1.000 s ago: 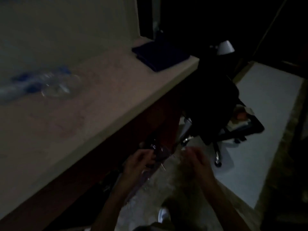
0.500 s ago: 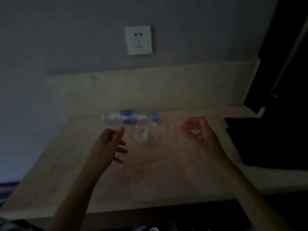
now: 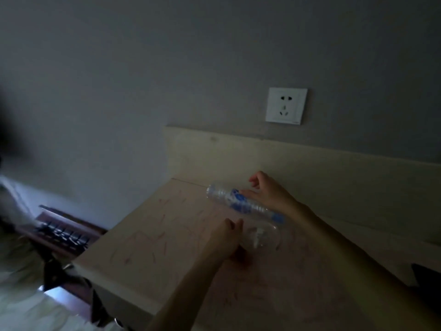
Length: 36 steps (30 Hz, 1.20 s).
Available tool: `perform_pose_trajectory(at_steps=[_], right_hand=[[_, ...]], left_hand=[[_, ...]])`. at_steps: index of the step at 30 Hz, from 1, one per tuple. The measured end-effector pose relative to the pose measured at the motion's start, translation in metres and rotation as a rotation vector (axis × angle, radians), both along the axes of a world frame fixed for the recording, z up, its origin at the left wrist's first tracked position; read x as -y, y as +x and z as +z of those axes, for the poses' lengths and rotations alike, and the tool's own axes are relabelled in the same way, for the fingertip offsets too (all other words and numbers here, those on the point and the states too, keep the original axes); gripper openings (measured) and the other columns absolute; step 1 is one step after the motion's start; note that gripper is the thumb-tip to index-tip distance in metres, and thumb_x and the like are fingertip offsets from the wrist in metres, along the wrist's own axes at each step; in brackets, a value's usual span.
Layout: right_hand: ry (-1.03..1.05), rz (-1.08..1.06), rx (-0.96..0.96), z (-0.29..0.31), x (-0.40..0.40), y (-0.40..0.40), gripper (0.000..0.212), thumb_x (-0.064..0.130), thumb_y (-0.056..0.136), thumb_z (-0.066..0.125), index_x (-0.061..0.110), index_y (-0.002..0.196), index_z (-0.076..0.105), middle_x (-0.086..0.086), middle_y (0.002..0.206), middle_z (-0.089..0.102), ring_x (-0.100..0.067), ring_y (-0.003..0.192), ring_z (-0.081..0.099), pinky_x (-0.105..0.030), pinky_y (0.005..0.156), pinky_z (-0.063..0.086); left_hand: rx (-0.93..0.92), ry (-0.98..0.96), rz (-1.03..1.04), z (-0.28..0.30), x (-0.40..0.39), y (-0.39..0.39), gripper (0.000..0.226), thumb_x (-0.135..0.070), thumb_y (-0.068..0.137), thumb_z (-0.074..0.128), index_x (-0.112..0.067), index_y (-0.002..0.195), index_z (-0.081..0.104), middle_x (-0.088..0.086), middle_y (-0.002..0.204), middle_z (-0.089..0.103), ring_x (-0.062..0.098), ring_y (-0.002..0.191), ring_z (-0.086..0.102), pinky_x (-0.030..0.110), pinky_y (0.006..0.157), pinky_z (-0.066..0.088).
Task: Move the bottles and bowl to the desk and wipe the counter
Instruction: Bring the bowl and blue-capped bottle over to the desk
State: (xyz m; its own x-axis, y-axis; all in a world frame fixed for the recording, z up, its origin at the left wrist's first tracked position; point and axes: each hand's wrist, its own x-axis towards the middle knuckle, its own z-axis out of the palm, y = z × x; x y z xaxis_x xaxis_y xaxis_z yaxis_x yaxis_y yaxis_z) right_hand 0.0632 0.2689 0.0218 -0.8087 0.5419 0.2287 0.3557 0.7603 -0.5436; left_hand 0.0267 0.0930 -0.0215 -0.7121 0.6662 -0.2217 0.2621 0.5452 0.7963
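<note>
Both hands have reached forward: right hand [image 3: 267, 195] grasping the bottle [image 3: 238, 199], left hand [image 3: 226, 237] the bowl [image 3: 262, 237].

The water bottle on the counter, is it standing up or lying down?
Lying down. The water bottle rests on its side along the counter, blue cap pointing right, with the right hand over it.

One head-worn view looks down, close and tilted, over the pale beige counter [image 3: 148, 237]; grey wall with white square socket [image 3: 286, 105] at one o'clock, dark keyboard [image 3: 62, 234] at nine.
</note>
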Motion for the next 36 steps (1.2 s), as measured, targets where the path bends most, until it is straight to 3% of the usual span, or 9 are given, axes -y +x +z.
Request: perform_pose_trajectory(at_steps=[2,5,8,11,17,23,26,32,36], right_hand=[[-0.031,0.021,0.024,-0.007,-0.001,-0.015,0.06,0.058,0.074,0.071,0.017,0.112,0.052,-0.004,0.11,0.06,-0.02,0.099,0.061,-0.039,0.089,0.051],[-0.069,0.057,0.09,-0.012,0.003,-0.029,0.064,0.054,0.074,0.073,0.014,0.118,0.05,-0.003,0.115,0.06,-0.021,0.1,0.061,-0.037,0.089,0.051],[-0.068,0.075,0.177,-0.017,0.003,-0.033,0.067,0.053,0.072,0.076,0.014,0.119,0.049,-0.003,0.12,0.06,-0.02,0.102,0.06,-0.035,0.088,0.05],[-0.057,0.09,0.256,-0.018,0.002,-0.031,0.073,0.055,0.069,0.077,0.017,0.123,0.047,-0.002,0.123,0.061,-0.019,0.101,0.061,-0.034,0.087,0.05],[-0.099,0.153,0.26,-0.012,0.006,-0.027,0.083,0.049,0.073,0.074,0.026,0.135,0.024,-0.01,0.133,0.053,-0.027,0.108,0.061,-0.042,0.092,0.051],[-0.207,0.216,0.116,0.0,0.037,-0.051,0.082,0.031,0.078,0.077,0.019,0.139,0.023,-0.013,0.126,0.058,-0.02,0.095,0.059,-0.028,0.077,0.047],[-0.277,0.297,0.045,0.003,0.067,-0.069,0.075,0.03,0.083,0.072,0.028,0.137,0.02,-0.01,0.119,0.059,-0.022,0.084,0.061,-0.022,0.055,0.044],[-0.484,0.571,-0.01,0.004,0.16,-0.116,0.065,0.027,0.088,0.067,0.038,0.135,0.023,-0.007,0.108,0.061,-0.019,0.069,0.062,-0.025,0.047,0.044],[-0.579,0.774,0.019,0.007,0.244,-0.142,0.058,0.024,0.091,0.062,0.034,0.135,0.025,0.003,0.101,0.061,-0.013,0.065,0.058,-0.022,0.044,0.042]], left_hand=[[-0.063,-0.07,-0.052,0.002,-0.003,0.006,0.037,-0.034,0.105,0.032,-0.006,0.114,0.054,0.018,0.111,0.057,0.031,0.109,0.057,0.032,0.092,0.04],[-0.051,0.009,-0.026,0.001,-0.003,0.011,0.032,-0.032,0.105,0.029,-0.02,0.08,0.045,0.0,0.08,0.046,0.015,0.081,0.054,0.029,0.081,0.038],[0.031,0.119,0.054,-0.002,-0.006,0.013,0.028,-0.037,0.102,0.035,-0.017,0.099,0.055,0.003,0.081,0.059,0.016,0.07,0.06,0.025,0.07,0.055],[0.119,0.331,0.202,0.005,0.001,0.01,0.023,-0.016,0.097,0.037,-0.021,0.087,0.057,-0.01,0.07,0.052,0.005,0.059,0.055,0.01,0.059,0.046],[-0.015,0.163,0.051,-0.012,0.03,-0.02,0.02,-0.028,0.101,0.039,-0.021,0.085,0.05,-0.007,0.08,0.049,0.016,0.078,0.055,0.042,0.077,0.053],[0.246,0.314,0.321,0.022,0.117,-0.041,0.028,-0.029,0.103,0.041,-0.004,0.103,0.054,0.014,0.081,0.052,0.023,0.038,0.058,0.031,0.028,0.045],[0.233,0.373,0.47,0.036,0.173,-0.052,0.026,-0.026,0.104,0.039,-0.009,0.091,0.053,0.016,0.079,0.047,0.025,0.025,0.051,0.028,0.024,0.042],[0.139,0.438,0.782,0.037,0.298,-0.062,0.027,-0.033,0.101,0.045,-0.013,0.096,0.063,0.013,0.076,0.061,0.022,0.036,0.056,0.03,0.038,0.05],[0.21,0.489,0.988,0.028,0.378,-0.056,0.031,-0.03,0.102,0.042,-0.005,0.094,0.058,0.025,0.067,0.049,0.03,0.025,0.05,0.035,0.028,0.047]])
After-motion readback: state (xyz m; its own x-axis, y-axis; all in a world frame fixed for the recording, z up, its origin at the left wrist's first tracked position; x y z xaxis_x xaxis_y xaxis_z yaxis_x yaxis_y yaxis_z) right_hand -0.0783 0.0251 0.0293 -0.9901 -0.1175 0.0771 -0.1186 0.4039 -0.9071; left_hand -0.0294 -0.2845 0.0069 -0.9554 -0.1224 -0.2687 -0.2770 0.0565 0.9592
